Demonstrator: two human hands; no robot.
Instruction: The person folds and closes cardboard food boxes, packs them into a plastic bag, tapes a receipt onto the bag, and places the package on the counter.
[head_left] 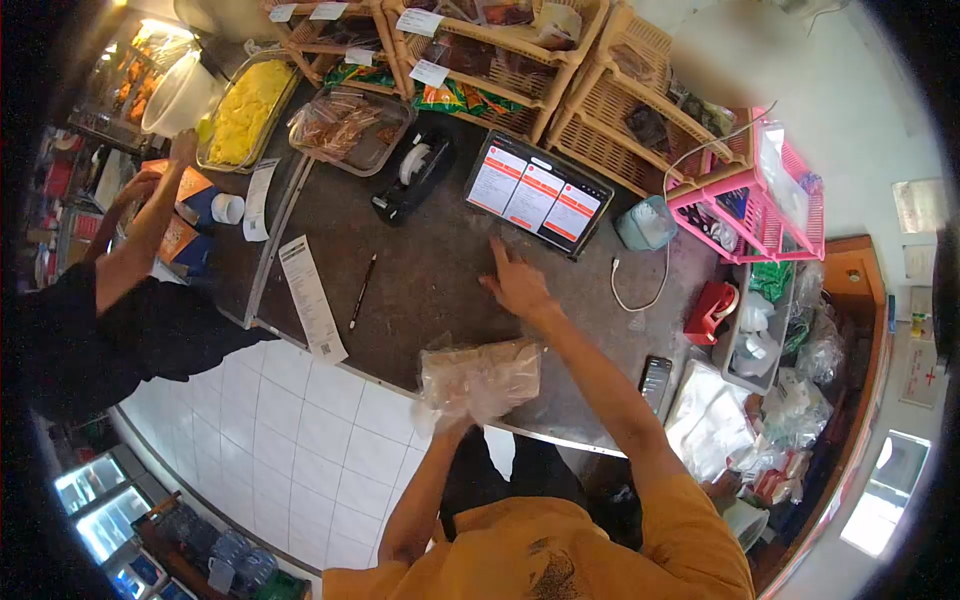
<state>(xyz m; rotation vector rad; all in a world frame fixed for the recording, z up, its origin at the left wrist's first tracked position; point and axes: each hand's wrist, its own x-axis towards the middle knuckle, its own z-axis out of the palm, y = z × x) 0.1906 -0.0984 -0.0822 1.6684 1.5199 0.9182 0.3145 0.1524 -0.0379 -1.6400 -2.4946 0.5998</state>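
Observation:
Below the tablet (540, 192), my right hand (518, 285) is over the dark counter, index finger extended toward the lit screen and not touching it. The screen shows several white panels with orange bars. At the counter's front edge my left hand (455, 420) is closed on a clear plastic bag with a brown package (500, 372) inside; the plastic partly hides its fingers. A black pen (363, 291) and a long paper receipt (313, 299) lie to the left of the bag.
At the left a co-worker's hands (160, 180) are near orange-and-blue boxes (183, 245). Behind the counter stand a tape dispenser (413, 170), a food tub (350, 130) and wicker racks (490, 60). A phone (655, 382) and red dispenser (711, 312) are right.

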